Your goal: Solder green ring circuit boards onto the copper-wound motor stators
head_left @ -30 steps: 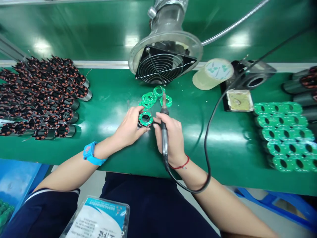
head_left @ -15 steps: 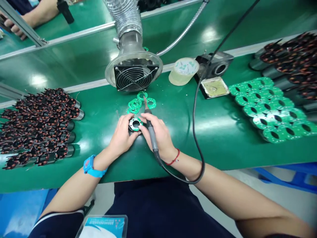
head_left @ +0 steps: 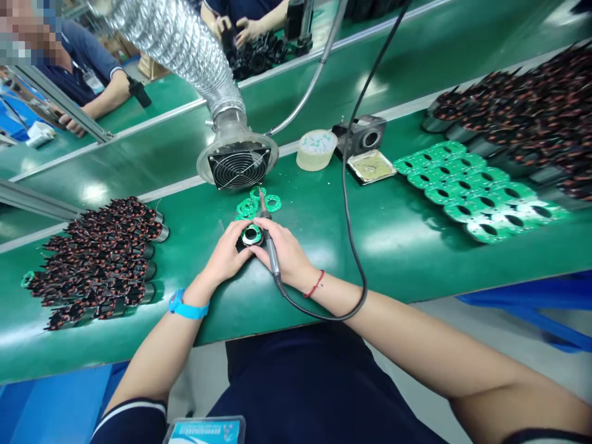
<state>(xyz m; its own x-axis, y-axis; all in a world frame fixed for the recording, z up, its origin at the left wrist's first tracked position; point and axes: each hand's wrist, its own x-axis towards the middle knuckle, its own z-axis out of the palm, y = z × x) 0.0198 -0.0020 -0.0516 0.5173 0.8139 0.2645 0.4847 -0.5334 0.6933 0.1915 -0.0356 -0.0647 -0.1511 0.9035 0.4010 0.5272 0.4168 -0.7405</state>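
Observation:
My left hand point(head_left: 224, 254) is closed round a small black stator point(head_left: 251, 235) with a green ring board on top, standing on the green table point(head_left: 194, 308). My right hand point(head_left: 287, 251) grips a soldering iron point(head_left: 269, 237) like a pen; its tip points away from me, and its fingers also touch the stator. Just behind lie several loose green ring boards point(head_left: 254, 203). The iron's black cable point(head_left: 346, 216) loops off to the right.
A fume-extractor fan point(head_left: 238, 161) on a foil duct stands behind the boards. A pile of wound stators point(head_left: 99, 259) lies left, another point(head_left: 518, 111) far right, beside rows of green boards point(head_left: 467, 185). A tape roll point(head_left: 316, 149), iron stand point(head_left: 363, 135) and sponge tray point(head_left: 371, 165) sit behind. Other people work across the belt.
The view has tilted up and pulled back, showing more of the far belt and the people there. Both hands stay on the stator and iron in the same grip.

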